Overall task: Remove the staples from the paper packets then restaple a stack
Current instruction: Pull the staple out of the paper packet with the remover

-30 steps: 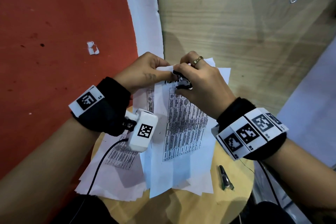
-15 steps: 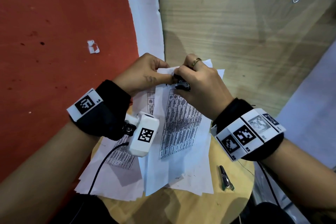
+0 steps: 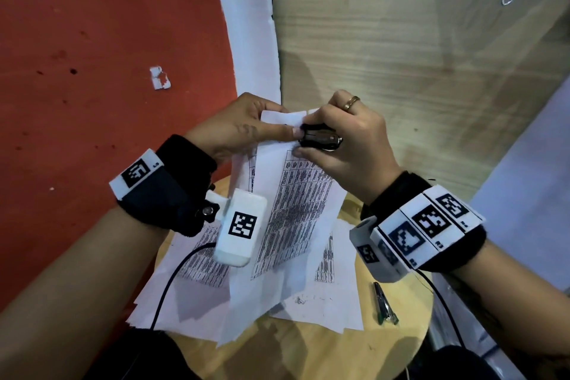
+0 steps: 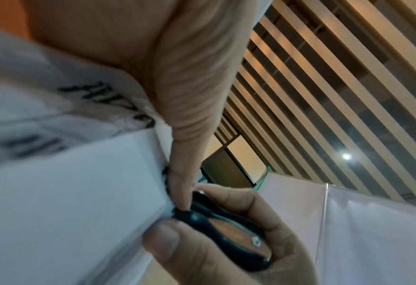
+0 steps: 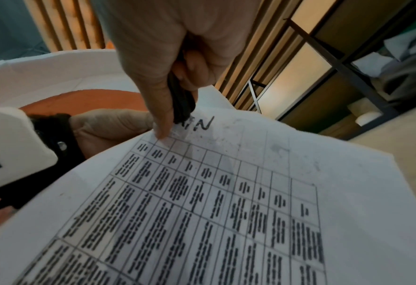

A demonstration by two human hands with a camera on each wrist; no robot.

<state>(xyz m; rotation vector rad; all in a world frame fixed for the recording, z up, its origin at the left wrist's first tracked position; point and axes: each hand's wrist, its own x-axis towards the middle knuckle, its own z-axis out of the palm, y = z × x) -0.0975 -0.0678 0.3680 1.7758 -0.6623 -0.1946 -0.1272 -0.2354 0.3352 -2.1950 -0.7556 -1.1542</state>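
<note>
Both forearms are bare. Each wrist wears a black fabric band (image 3: 172,191) carrying white blocks printed with black square-pattern markers. The left band also bears a white rounded camera housing (image 3: 240,227) with one such marker, fixed by a black bracket with a silver screw, and a black cable (image 3: 172,281) trails from it. The right hand (image 3: 348,142) wears a gold ring (image 3: 351,102).

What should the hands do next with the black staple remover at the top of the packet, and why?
Probably squeeze and pull away. The right hand grips the staple remover, its tip against the packet top edge that the left hand pinches. The staple itself cannot be seen.
</note>
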